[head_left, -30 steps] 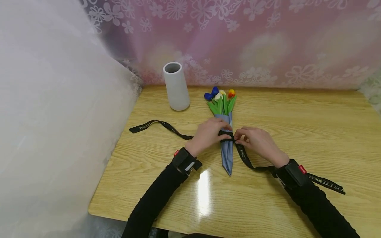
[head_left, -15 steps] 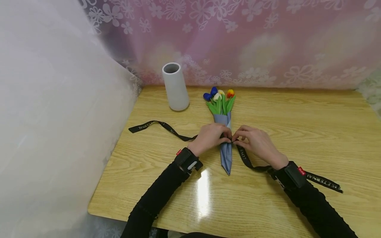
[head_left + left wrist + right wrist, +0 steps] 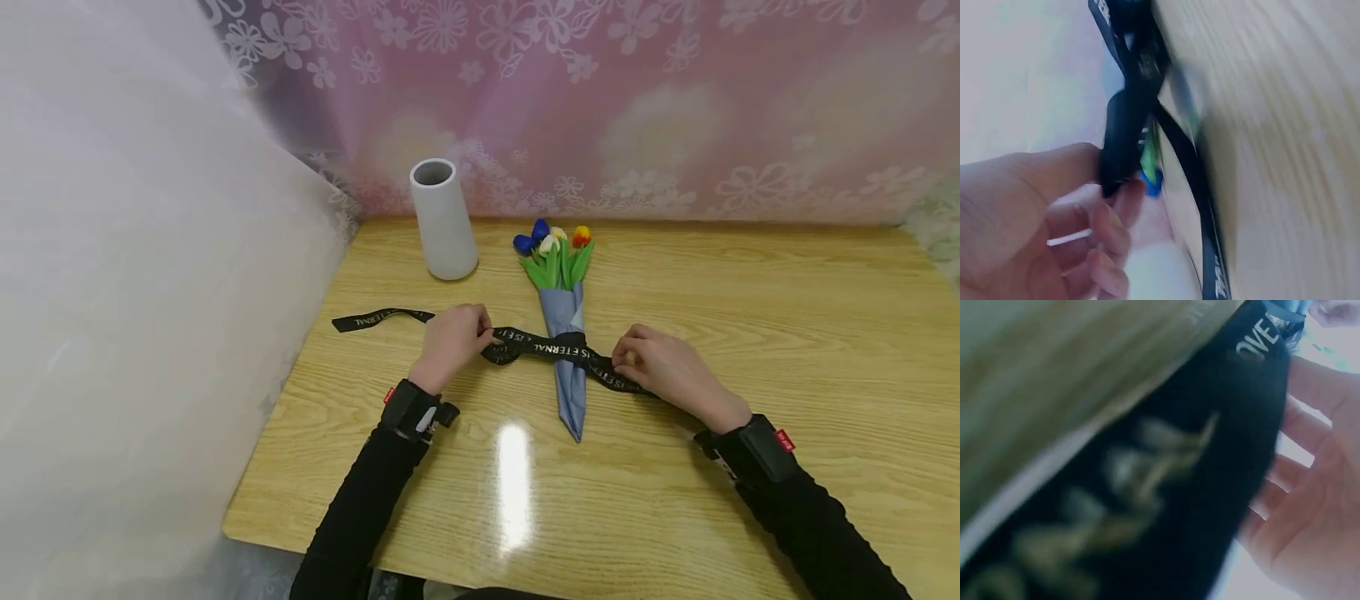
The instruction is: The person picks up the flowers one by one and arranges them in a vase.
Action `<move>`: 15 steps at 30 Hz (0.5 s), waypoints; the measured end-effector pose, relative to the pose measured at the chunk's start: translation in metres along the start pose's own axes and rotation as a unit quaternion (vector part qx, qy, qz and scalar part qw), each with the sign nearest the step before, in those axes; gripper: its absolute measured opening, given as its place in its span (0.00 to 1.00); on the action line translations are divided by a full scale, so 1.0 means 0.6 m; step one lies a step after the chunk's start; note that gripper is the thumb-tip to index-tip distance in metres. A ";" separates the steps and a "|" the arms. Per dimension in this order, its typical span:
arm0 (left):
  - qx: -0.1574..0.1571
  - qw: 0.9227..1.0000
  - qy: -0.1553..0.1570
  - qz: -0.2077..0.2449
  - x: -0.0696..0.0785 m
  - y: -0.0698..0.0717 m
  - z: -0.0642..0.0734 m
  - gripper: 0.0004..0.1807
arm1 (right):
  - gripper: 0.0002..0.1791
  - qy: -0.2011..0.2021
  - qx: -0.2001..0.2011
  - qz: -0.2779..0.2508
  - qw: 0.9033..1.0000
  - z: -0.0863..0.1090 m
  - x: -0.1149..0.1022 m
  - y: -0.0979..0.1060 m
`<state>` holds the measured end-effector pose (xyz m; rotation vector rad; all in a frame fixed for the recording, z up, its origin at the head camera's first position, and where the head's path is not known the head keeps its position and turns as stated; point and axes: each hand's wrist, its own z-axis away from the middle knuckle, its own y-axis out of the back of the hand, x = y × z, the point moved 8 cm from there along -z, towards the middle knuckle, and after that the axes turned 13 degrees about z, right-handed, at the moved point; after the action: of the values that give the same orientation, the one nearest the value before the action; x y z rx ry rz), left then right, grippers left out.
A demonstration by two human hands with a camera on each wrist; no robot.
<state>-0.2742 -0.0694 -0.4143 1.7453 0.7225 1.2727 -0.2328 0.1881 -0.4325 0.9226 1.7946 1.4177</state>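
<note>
A bouquet of tulips (image 3: 550,245), blue, white, yellow and orange-red, lies in blue-grey wrapping (image 3: 557,307) with its pointed end toward the person. Black ribbon (image 3: 551,347) with pale lettering is tied round the wrapping's middle and stretches out to both sides. Left of the bouquet, my left hand (image 3: 452,342) pinches a folded length of it; the left wrist view shows that ribbon (image 3: 1130,122) between thumb and fingers. On the other side, my right hand (image 3: 667,371) pinches the ribbon. In the right wrist view, the ribbon (image 3: 1210,469) hides part of the fingers.
A tall white vase (image 3: 444,225) stands behind and left of the bouquet on the wooden table (image 3: 750,292). One loose ribbon end lies left of the left hand. A pink floral curtain (image 3: 525,108) hangs behind, and white sheeting (image 3: 135,292) borders the left.
My left hand has moved left from the wrapping, drawing out a folded length of ribbon. My right hand has shifted slightly right and toward the person. The ribbon now spans the bouquet.
</note>
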 end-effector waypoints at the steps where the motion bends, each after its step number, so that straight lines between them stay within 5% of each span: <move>1: 0.002 1.000 0.008 -0.005 -0.008 0.002 0.003 0.04 | 0.04 -0.003 0.000 -0.003 1.000 -0.001 0.000 0.002; 4: 0.015 1.000 0.004 -0.009 -0.008 0.005 0.004 0.07 | 0.06 -0.014 0.017 -0.015 1.000 -0.011 -0.004 0.016; 8: 0.017 0.999 -0.051 0.007 0.032 -0.003 -0.014 0.09 | 0.10 0.003 0.046 -0.019 0.999 -0.046 -0.030 0.036; 11: -0.023 0.997 -0.070 0.001 0.057 -0.025 -0.027 0.08 | 0.13 0.039 0.045 0.003 0.998 -0.074 -0.059 0.031; 15: -0.077 0.995 -0.046 -0.032 0.055 -0.052 -0.029 0.11 | 0.08 0.058 0.041 0.023 0.997 -0.087 -0.079 0.018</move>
<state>-0.2794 -0.0220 -0.4240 1.6316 0.6064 1.1650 -0.2501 0.1229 -0.4084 0.9461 1.9411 1.4633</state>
